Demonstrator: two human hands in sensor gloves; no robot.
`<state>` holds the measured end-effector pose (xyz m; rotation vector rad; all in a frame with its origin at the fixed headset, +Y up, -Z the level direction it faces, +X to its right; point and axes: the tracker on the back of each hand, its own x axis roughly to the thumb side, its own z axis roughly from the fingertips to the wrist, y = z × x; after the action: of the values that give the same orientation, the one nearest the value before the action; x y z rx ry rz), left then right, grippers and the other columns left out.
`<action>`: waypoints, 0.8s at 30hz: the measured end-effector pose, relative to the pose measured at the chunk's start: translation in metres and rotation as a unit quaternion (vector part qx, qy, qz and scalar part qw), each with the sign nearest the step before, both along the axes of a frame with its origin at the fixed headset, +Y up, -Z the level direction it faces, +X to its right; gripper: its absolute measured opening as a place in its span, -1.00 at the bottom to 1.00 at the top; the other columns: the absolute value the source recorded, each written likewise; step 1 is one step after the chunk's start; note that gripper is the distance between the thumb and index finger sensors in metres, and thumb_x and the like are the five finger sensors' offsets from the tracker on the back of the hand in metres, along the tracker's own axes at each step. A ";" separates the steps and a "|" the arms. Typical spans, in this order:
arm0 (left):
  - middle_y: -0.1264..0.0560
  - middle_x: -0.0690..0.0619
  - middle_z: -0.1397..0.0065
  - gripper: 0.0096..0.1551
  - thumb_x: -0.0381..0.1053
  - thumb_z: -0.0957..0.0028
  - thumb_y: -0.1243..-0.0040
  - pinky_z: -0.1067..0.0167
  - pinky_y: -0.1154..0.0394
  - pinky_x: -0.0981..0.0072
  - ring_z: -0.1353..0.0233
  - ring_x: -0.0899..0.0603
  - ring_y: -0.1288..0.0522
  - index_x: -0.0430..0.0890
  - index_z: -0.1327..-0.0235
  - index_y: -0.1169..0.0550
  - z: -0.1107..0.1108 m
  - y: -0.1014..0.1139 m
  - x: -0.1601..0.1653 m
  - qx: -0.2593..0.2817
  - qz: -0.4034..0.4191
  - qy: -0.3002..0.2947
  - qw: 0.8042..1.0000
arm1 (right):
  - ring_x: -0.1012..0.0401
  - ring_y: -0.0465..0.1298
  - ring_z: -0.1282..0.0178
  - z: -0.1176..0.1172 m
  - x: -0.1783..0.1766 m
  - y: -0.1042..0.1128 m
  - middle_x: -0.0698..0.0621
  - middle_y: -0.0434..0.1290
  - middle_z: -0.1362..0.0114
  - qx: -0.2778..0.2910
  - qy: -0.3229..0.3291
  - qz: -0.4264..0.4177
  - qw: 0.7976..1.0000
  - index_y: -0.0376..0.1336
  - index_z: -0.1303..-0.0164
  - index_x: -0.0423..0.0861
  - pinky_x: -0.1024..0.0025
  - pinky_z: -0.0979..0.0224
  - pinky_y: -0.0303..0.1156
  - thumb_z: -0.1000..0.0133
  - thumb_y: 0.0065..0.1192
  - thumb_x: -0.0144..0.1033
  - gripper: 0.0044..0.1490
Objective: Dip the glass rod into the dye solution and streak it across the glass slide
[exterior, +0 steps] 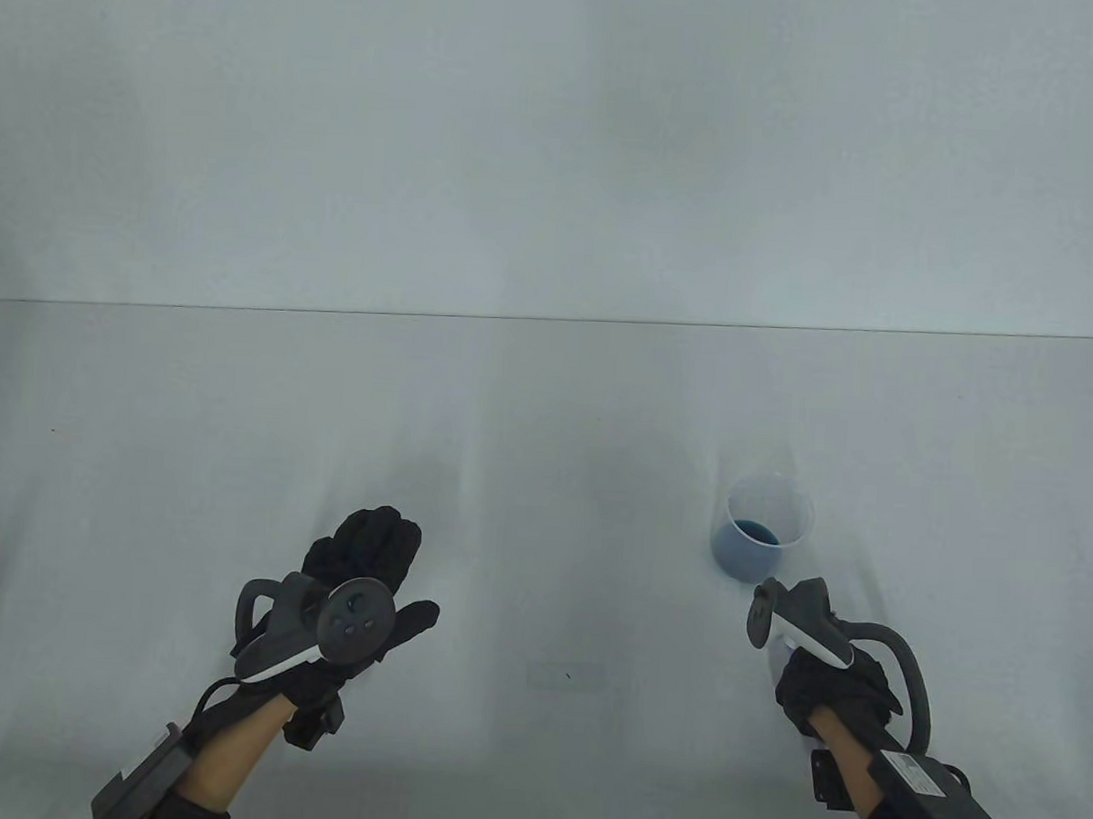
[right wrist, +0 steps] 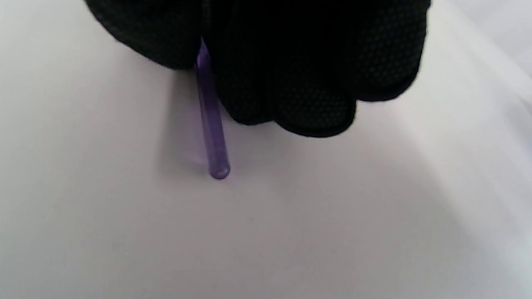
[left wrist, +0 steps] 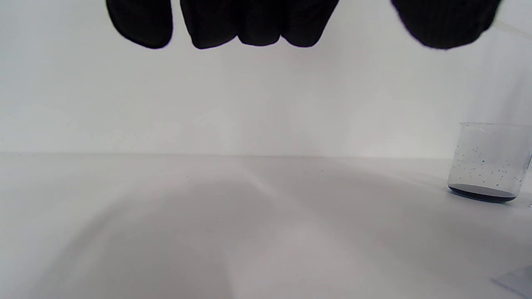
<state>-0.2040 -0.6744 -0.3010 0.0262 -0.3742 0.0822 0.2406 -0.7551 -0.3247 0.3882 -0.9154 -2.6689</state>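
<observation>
My right hand (exterior: 838, 690), lower right, grips the glass rod (right wrist: 212, 128) in closed fingers; left hand (exterior: 359, 583) spread, empty. Beaker (exterior: 760, 526) right of centre, slide (exterior: 565, 675) bottom centre, apparently unstreaked: dip and streak remain, I judge.

Purple rod (right wrist: 212, 124); blue-dye beaker (exterior: 762, 528); flat slide (exterior: 565, 675)

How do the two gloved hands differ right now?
The right hand grips a glass rod that pokes out below its curled fingers; the left hand holds nothing. The left hand's fingers are stretched out over the table, while the right hand is closed. The right hand is near the beaker of blue dye; the left hand is farther from it. Both wear black gloves with trackers.
</observation>
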 end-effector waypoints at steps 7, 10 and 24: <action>-0.05 -0.22 -0.78 0.02 0.38 -0.10 0.00 -0.51 -0.17 -0.40 -0.74 -0.43 -0.09 -0.12 -0.72 -0.12 -0.001 0.000 -0.001 -0.001 0.005 0.003 1.000 | 0.11 0.70 -0.06 -0.008 0.018 0.031 0.01 0.64 -0.10 0.023 -0.038 -0.073 0.996 0.34 -0.20 -0.18 0.16 -0.12 0.61 -0.17 0.20 0.04 -0.39; -0.05 -0.23 -0.78 0.02 0.38 -0.10 0.00 -0.51 -0.17 -0.40 -0.74 -0.43 -0.09 -0.12 -0.72 -0.12 -0.001 0.000 -0.001 0.000 0.005 0.003 1.000 | 0.10 0.72 -0.02 -0.013 0.027 0.066 -0.02 0.66 -0.09 0.030 -0.036 -0.067 0.997 0.35 -0.22 -0.20 0.17 -0.09 0.62 -0.18 0.22 0.00 -0.40; -0.05 -0.23 -0.78 0.02 0.38 -0.10 0.00 -0.51 -0.17 -0.40 -0.73 -0.44 -0.09 -0.13 -0.72 -0.12 -0.002 0.000 -0.002 0.004 0.007 0.005 1.000 | 0.14 0.63 -0.05 -0.022 0.043 0.208 -0.04 0.60 -0.11 0.207 -0.044 -0.078 0.974 0.32 -0.36 -0.14 0.10 -0.22 0.55 -0.23 0.19 -0.12 -0.44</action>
<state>-0.2063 -0.6742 -0.3031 0.0377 -0.3638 0.0948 0.2833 -0.5469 -0.3469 0.5481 -0.4162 -3.0082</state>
